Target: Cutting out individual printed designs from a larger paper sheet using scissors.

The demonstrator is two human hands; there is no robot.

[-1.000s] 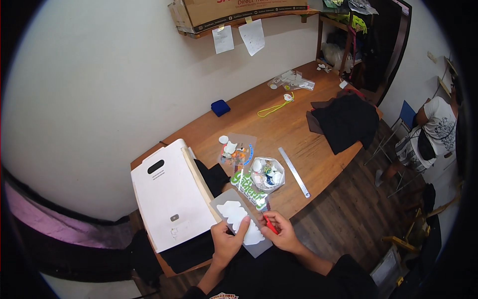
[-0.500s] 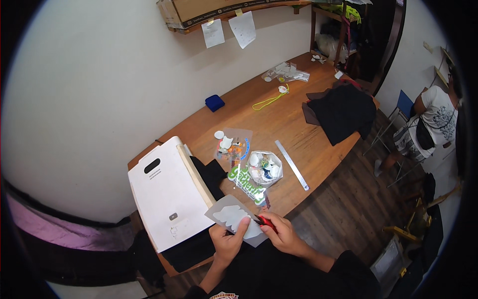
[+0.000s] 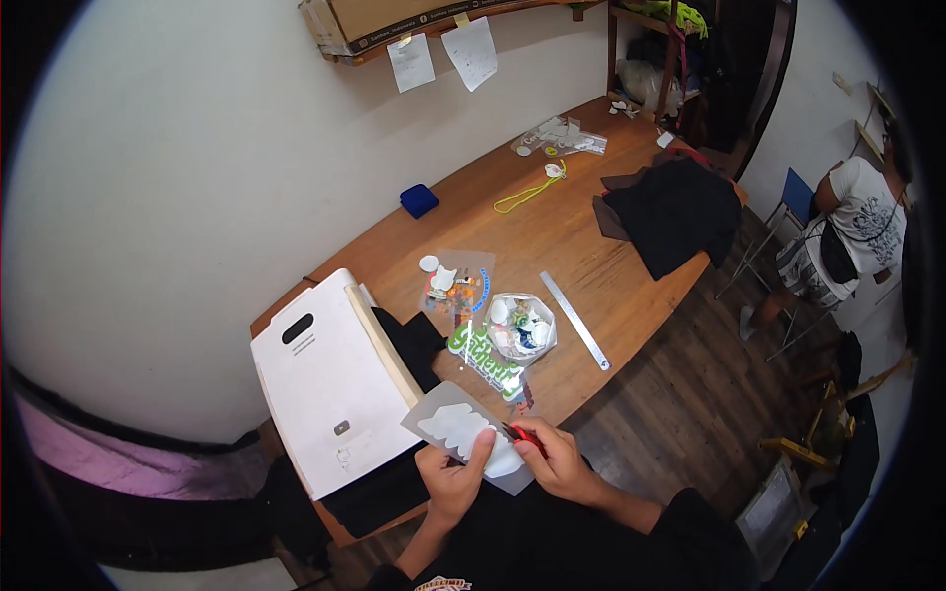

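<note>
My left hand (image 3: 458, 480) pinches a translucent film sheet (image 3: 434, 409), thumb on top. A white, wavy-edged shape (image 3: 459, 430) lies on the sheet, its lower part under my thumb. My right hand (image 3: 564, 463) is closed around small red-handled scissors (image 3: 527, 437), whose dark tip meets the sheet's right edge. Both hands are held in front of the table's near edge. Just beyond them, a film with green-and-white lettering (image 3: 483, 360) lies beside a clear bag of white scraps (image 3: 522, 330).
A white heat press (image 3: 340, 394) stands left, with black cloth beside it. A metal ruler (image 3: 576, 320), printed film pieces (image 3: 458, 286), a blue folded item (image 3: 419, 201), a yellow-green cord (image 3: 532, 190) and dark garments (image 3: 675, 217) lie on the table (image 3: 532, 236). Another person (image 3: 852, 227) is at right.
The view has shifted slightly, so the table's things sit a little further left. Both hands keep nearly the same place and grip; the scissors' handles look a little closer together.
</note>
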